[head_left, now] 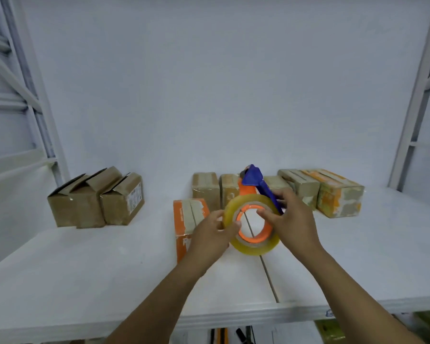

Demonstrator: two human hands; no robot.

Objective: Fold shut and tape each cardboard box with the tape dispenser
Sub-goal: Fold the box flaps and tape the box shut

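Note:
I hold a blue and orange tape dispenser (252, 178) with a yellowish tape roll (256, 247) in the air above the white table (85, 269). My right hand (292, 219) grips the blue handle, with fingers reaching into the roll's orange core. My left hand (212, 234) pinches the roll's left rim. An orange and brown box (186, 219) stands just behind my left hand, its top flaps folded down. Two brown boxes (94, 197) with raised flaps sit at the back left. Several closed, taped boxes (333, 192) line the back right.
A white wall rises behind the table. White metal shelf frames (23, 108) stand at the left and right edges. A seam (268, 276) runs across the tabletop toward me. Below the front edge, some tools show on a lower level.

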